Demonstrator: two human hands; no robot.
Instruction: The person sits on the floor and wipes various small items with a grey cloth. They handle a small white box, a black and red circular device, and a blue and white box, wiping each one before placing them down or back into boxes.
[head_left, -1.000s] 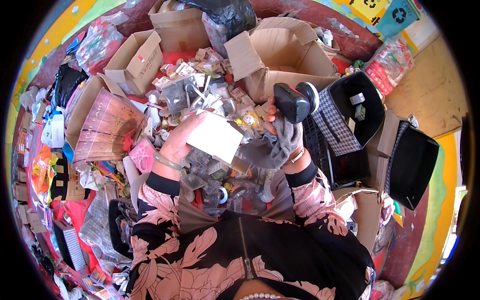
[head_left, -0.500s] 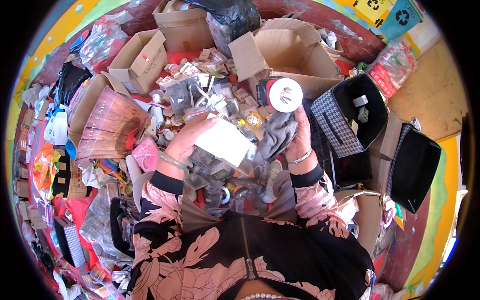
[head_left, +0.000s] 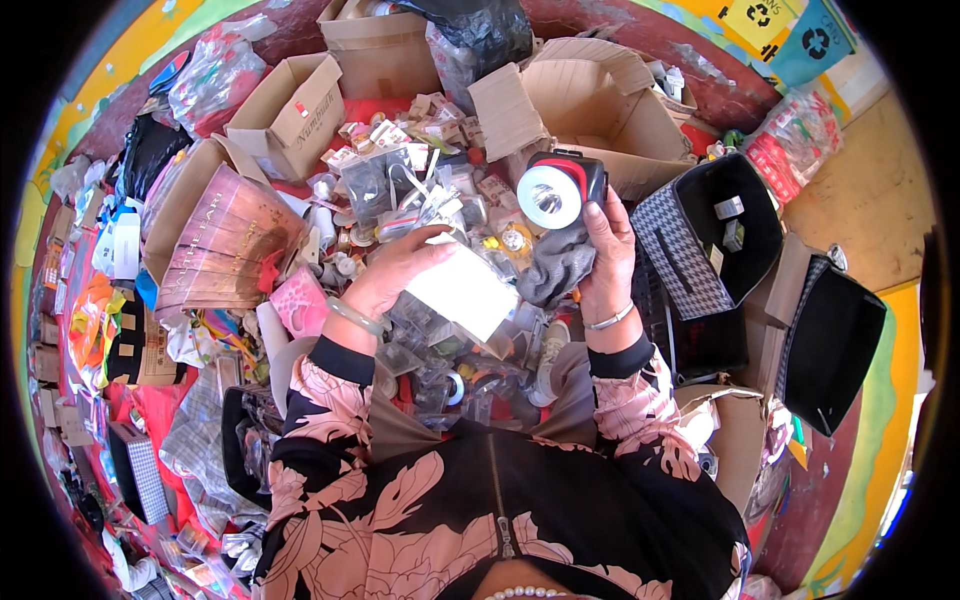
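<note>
At the far left a pink patterned box (head_left: 225, 250) lay on its side beside an open cardboard carton (head_left: 295, 105), and just right of them the left hand (head_left: 395, 275) was curled around the edge of a white flat box (head_left: 462, 290), holding it above a heap of small clear packets (head_left: 440, 360). Further right, the right hand (head_left: 605, 250) gripped a black and red headlamp (head_left: 555, 190) with its grey strap (head_left: 555, 265) hanging beneath, raised in front of a large open carton (head_left: 600, 115), while a black checked bin (head_left: 700, 230) stood at the far right.

The right hand (head_left: 606, 262) holds up a headlamp (head_left: 558, 190); the left hand (head_left: 400, 275) grips a white box (head_left: 462, 294).
</note>
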